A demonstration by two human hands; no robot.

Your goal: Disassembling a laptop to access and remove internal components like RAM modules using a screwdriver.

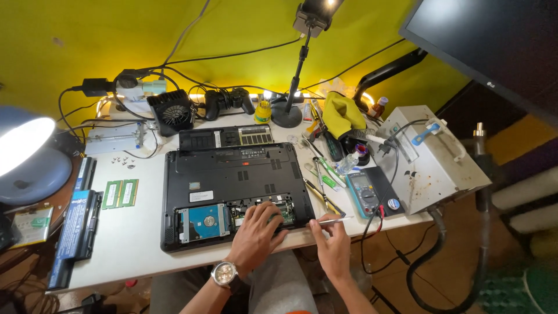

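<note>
I saw the laptop (235, 195) lying bottom-up on the white table (133, 244), its service cover (225, 138) off and set just behind it. My left hand (257, 232) rested flat over the open bay near the front edge, fingers (268, 210) spread apart and pressing on the board area, gripping nothing. My right hand (331, 244) had its fingers pinched together on a thin metal tool (331, 220), probably tweezers, though the view was too small for me to be sure, its tip pointing toward the bay.

I judged the exposed parts fragile: the board is thin and stiff and would not stand prying, and the blue-labelled hard drive (203, 222) beside my left hand is best taken by its edges. The laptop shell itself looked rigid and moderately heavy, safest held by its sides.

I counted one laptop, one hard drive, and two green memory sticks (120, 193) lying side by side left of the laptop. There were also one long battery pack (78, 224) at the table's left edge, one multimeter (367, 195) to the right, and a small scatter of screws (123, 160) near the back left. One desk lamp (26, 148) glared at the far left.
</note>
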